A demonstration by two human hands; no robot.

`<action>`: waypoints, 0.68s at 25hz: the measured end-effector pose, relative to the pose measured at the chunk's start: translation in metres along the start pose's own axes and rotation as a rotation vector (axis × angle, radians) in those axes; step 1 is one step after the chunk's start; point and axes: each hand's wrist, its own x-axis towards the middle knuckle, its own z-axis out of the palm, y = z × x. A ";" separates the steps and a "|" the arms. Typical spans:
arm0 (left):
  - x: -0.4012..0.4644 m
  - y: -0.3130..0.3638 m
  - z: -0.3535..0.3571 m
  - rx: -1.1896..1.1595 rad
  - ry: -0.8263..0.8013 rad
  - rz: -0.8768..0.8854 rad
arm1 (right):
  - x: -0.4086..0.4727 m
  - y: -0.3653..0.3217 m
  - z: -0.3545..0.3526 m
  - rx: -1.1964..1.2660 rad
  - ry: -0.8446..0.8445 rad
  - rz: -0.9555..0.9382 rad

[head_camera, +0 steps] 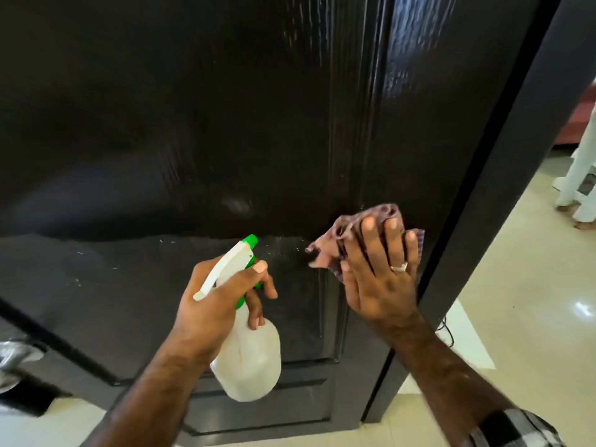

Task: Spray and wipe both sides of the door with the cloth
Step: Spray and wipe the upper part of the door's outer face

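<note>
A dark brown panelled door (225,124) fills most of the view, with its free edge on the right. My left hand (222,298) grips a white spray bottle (248,359) with a green nozzle (251,241) aimed at the door; a finger lies on the trigger. Fine droplets and mist show on the wood just beyond the nozzle. My right hand (380,272) presses a pink patterned cloth (342,240) flat against the door near its right edge, fingers straight over the cloth.
A metal door handle (13,359) sits at the lower left. The cream tiled floor (522,301) opens to the right of the door edge, where a person's feet and white garment (580,188) stand. A thin black cable (446,333) lies on the floor.
</note>
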 end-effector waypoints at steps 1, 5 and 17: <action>0.002 0.001 0.001 -0.009 -0.015 0.007 | -0.019 0.021 -0.006 -0.053 -0.040 -0.142; 0.004 0.001 0.004 -0.007 -0.049 -0.004 | 0.000 0.057 -0.019 -0.069 0.054 0.019; 0.015 -0.024 0.026 0.002 -0.078 -0.087 | -0.007 0.055 -0.014 -0.051 0.080 0.034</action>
